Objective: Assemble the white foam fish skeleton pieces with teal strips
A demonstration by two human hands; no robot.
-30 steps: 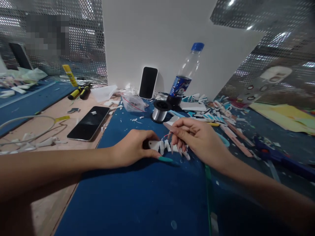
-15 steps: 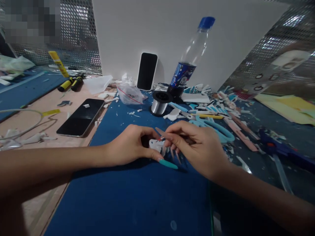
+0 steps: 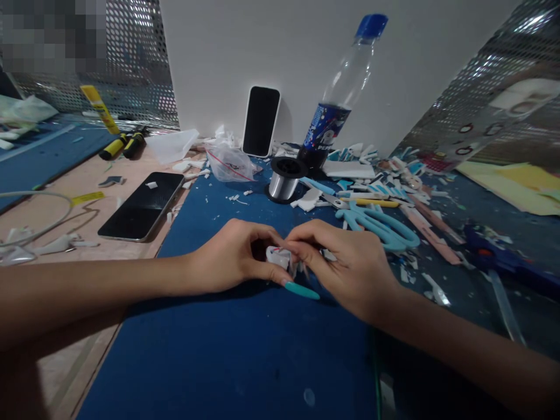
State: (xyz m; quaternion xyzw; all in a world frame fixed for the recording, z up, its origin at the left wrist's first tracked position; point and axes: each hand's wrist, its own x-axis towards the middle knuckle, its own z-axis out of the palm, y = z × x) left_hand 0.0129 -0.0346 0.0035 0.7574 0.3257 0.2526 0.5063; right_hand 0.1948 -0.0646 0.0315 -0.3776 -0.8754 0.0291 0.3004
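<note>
Across the worktable from me, a clear bottle (image 3: 347, 76) with a blue cap is standing by the white backboard (image 3: 210, 58), and its blue label (image 3: 327, 129) is showing pale letters starting "PEP", the rest too blurred to read. Over to the left, a yellow glue stick (image 3: 100, 109) is carrying dark print, and a yellow tag (image 3: 88, 198) is lying by the pale cable (image 3: 65, 201); I'm not managing to read either.

The piece being worked on, a small white piece (image 3: 279, 256), is sitting between the two hands, above the blue mat (image 3: 227, 344). It is showing a rounded left end and a thin red line along its top; its right part is hiding behind the fingers. The left hand (image 3: 242, 254) is holding it, thumb and fingers set narrowly around it, a long teal nail (image 3: 303, 290) pointing right from the thumb. The right hand (image 3: 343, 265) is keeping thumb and forefinger close together at the piece's right side; whether anything is sitting between those tips, I cannot tell. Beyond the hands, a black spool (image 3: 284, 186) is holding silvery wire, near light-blue scissors (image 3: 356, 217).
</note>
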